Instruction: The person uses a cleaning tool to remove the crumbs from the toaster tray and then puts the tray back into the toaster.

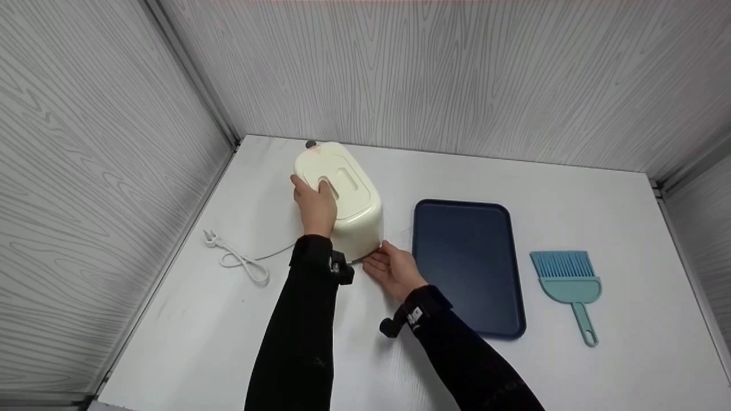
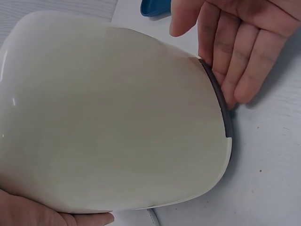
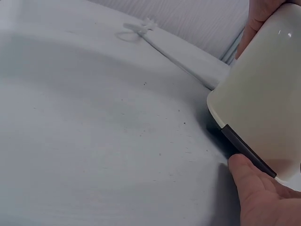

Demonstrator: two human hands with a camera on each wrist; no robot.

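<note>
A cream toaster (image 1: pixel 357 237) with two long slots stands at the back left of the white table. My left hand (image 1: pixel 317 208) grips it from above, thumb at a slot and fingers down the left side. A dark strip (image 2: pixel 218 99) runs along the bottom edge of the toaster's near end. At that strip, my right hand (image 1: pixel 397 269) touches with its fingertips, palm turned up and fingers nearly straight. In the right wrist view a dark shadow shows beneath the toaster's lower edge. A small dark knob (image 1: pixel 310 144) sticks out at its far end.
The toaster's white cord and plug (image 1: pixel 211 238) lie to its left. Right of my right hand is a dark blue tray (image 1: pixel 468 262), its left edge close by. Farther right lies a teal hand brush (image 1: pixel 571 288). Wood-grain panels (image 1: pixel 428 74) enclose the back and sides.
</note>
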